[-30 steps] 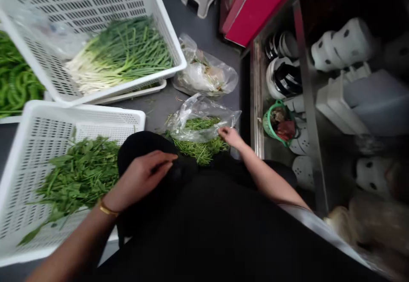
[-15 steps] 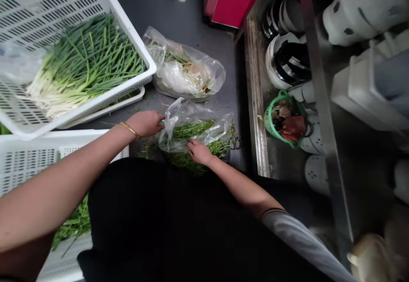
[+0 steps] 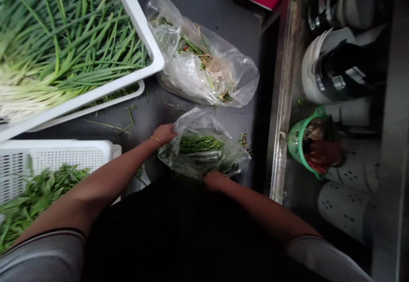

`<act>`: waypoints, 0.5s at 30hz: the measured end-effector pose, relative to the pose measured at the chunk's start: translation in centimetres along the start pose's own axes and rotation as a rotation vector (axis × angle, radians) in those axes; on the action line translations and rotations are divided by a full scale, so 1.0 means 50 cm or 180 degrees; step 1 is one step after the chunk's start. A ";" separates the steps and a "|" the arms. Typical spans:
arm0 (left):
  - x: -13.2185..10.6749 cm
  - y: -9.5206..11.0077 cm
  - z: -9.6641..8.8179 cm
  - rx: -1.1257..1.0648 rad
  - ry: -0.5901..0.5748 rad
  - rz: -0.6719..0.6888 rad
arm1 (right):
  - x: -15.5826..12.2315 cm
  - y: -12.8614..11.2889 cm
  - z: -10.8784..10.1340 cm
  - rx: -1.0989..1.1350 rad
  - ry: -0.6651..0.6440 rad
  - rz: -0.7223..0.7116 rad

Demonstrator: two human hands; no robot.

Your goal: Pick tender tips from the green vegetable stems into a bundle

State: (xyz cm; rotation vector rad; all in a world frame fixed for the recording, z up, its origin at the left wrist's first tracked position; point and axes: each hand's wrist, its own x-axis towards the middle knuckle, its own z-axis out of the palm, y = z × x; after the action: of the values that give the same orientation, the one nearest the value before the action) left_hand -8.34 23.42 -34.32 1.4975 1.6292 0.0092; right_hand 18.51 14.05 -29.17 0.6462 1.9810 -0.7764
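Note:
A clear plastic bag of thin green stems (image 3: 201,148) lies on the dark floor in front of me. My left hand (image 3: 164,133), with a gold bangle at the wrist, is closed on the bag's left edge. At the bag's near edge my right hand (image 3: 213,180) grips the plastic, its fingers partly hidden under it. Both arms reach forward over my black clothing.
A second clear bag of trimmings (image 3: 204,67) lies just beyond. At upper left a white basket (image 3: 140,22) holds green onions; a lower white basket (image 3: 64,150) holds leafy greens. To the right, a steel shelf (image 3: 281,103) carries a green strainer (image 3: 298,143), bowls and white perforated containers.
The view has moved closer and lower. My right hand slid from the top of the stems to the bag's near edge. My left hand has stayed on the bag's left edge.

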 end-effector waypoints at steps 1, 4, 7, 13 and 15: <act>-0.004 -0.004 -0.001 -0.0105 -0.0006 -0.0007 | 0.016 0.002 -0.026 -0.0004 0.0036 -0.0006; -0.025 -0.014 -0.024 -0.0699 0.0189 0.0116 | 0.086 0.031 -0.116 -0.0053 0.0440 0.0146; -0.040 -0.019 -0.081 -0.1224 0.0625 0.0234 | 0.158 0.063 -0.174 -0.0129 0.0883 0.0458; -0.040 0.008 -0.240 -0.1553 0.2230 0.0474 | 0.209 0.095 -0.183 -0.0103 0.0908 0.0777; -0.048 0.014 -0.263 -0.1199 0.2071 0.0490 | 0.207 0.122 -0.204 -0.0077 0.0848 0.0760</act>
State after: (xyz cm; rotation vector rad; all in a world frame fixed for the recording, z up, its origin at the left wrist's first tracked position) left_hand -15.93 28.76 -24.67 1.3872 1.8590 0.9212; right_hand 12.33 27.03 -35.62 0.9936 2.0967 -0.5420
